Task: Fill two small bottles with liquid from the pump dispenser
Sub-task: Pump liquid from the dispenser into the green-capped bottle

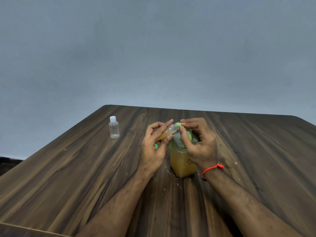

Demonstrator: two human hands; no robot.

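Observation:
A clear pump dispenser (181,163) with amber liquid and a green pump head stands mid-table. My right hand (198,142) rests on top of it, fingers on the green nozzle (179,124). My left hand (154,144) holds a small clear bottle (168,132) tilted, its mouth against the nozzle; amber liquid fills its lower part. A small green piece (156,145), perhaps its cap, shows behind my left hand. A second small clear bottle (114,127) with a white cap stands upright at the far left, holding no amber liquid.
The dark wooden table (68,177) has pale crumbs scattered around the dispenser's base. Its far edge meets a plain grey wall; the left edge runs diagonally near the capped bottle. A red thread band circles my right wrist (212,168).

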